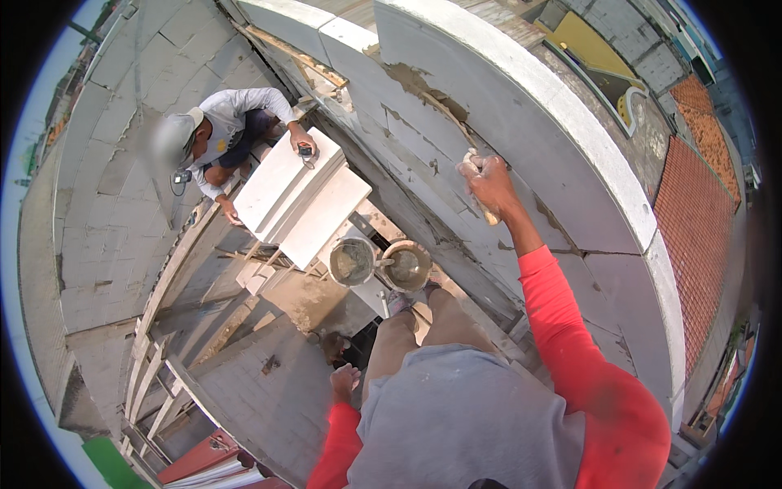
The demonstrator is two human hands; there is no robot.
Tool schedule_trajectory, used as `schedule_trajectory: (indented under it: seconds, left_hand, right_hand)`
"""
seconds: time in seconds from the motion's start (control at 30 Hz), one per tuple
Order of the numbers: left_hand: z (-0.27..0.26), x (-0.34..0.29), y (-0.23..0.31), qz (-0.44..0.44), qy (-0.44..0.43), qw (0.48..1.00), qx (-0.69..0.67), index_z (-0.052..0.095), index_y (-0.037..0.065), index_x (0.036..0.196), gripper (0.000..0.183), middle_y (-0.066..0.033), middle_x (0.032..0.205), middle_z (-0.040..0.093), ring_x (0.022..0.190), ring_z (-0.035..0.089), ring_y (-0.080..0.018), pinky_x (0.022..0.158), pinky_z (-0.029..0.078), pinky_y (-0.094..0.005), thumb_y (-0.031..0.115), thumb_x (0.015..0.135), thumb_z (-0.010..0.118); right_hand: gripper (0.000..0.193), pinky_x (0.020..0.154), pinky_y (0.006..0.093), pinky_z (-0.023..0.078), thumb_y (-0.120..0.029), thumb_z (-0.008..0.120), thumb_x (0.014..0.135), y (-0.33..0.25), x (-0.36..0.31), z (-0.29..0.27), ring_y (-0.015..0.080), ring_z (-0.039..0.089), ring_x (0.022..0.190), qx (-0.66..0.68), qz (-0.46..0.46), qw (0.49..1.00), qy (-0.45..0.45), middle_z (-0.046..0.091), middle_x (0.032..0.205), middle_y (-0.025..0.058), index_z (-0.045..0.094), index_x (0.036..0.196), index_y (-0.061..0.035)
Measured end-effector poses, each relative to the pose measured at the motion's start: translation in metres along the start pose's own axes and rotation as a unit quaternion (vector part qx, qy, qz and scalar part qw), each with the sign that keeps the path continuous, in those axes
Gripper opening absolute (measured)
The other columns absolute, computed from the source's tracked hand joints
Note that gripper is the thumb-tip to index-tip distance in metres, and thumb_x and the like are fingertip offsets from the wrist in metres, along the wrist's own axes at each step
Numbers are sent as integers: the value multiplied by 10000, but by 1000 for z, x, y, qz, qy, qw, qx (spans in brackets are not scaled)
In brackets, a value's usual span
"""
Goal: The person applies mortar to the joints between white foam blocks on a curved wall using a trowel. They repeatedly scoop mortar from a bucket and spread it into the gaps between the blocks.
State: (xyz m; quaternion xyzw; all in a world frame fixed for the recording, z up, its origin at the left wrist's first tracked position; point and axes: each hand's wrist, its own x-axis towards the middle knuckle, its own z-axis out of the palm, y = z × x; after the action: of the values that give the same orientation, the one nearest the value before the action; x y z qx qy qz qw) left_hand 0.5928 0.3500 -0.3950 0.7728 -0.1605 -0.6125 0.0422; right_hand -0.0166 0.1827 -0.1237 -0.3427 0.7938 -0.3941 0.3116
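Note:
My right hand (485,183) is closed around the wooden handle of a trowel (491,218), whose thin blade shows nearly edge-on. The blade lies close against the wall of large grey blocks (529,147), by a patch of wet mortar (419,85) below the upper block. My left hand (344,381) hangs low beside my leg with its fingers curled in, and nothing shows in them. In front of my feet stand two buckets, one with grey mortar (352,262) and another (406,267) with a handle sticking out of it.
White blocks (285,196) are stacked at the left. A co-worker in a cap and grey shirt (240,110) crouches behind them, one hand holding a small red-and-black device on top. Timber framing (155,326) edges an opening at lower left. Tiled roofs (680,220) lie beyond the wall.

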Motion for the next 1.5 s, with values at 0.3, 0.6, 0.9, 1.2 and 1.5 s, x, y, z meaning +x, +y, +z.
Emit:
schedule_trajectory:
  seconds: [0.3, 0.6, 0.9, 1.2, 1.5]
  left_hand:
    - [-26, 18, -45, 389, -58, 877, 277, 679, -4, 1142, 286, -147, 994, 753, 784, 735, -231, 639, 579, -305, 251, 1019, 641]
    - [29, 11, 48, 132, -30, 990, -47, 677, 37, 1225, 278, -123, 1062, 763, 860, 755, -204, 665, 593, -291, 234, 1042, 608]
    - [29, -4, 72, 161, -31, 986, -42, 608, -13, 1342, 358, -175, 1144, 749, 907, 758, -226, 694, 614, -311, 228, 1089, 531]
    - [11, 45, -16, 241, -75, 953, 169, 700, 21, 1106, 224, -97, 939, 735, 759, 714, -189, 641, 568, -299, 210, 1016, 619]
    - [34, 23, 23, 90, -50, 994, -30, 661, 59, 1243, 336, -100, 1062, 744, 914, 738, -213, 732, 573, -309, 331, 1048, 636]
  right_hand:
    - [331, 407, 294, 423, -262, 623, 1001, 23, -58, -49, 112, 528, 452, 100, 76, 991, -41, 599, 607, 56, 705, 847, 20]
    - [319, 433, 312, 448, -241, 627, 997, 5, -77, -59, 130, 544, 476, 108, 70, 992, -14, 591, 623, 64, 668, 824, 25]
    - [352, 475, 340, 473, -256, 646, 991, 38, -83, -52, 128, 551, 518, 25, 19, 999, 33, 607, 640, 69, 653, 776, 22]
    - [313, 470, 317, 476, -218, 621, 1004, 37, -112, -91, 120, 557, 520, 45, 71, 996, 21, 603, 646, 56, 692, 814, 20]
    - [302, 487, 285, 383, -218, 649, 1008, 38, -127, -91, 79, 467, 535, -16, 60, 997, 52, 556, 646, 5, 651, 785, -15]
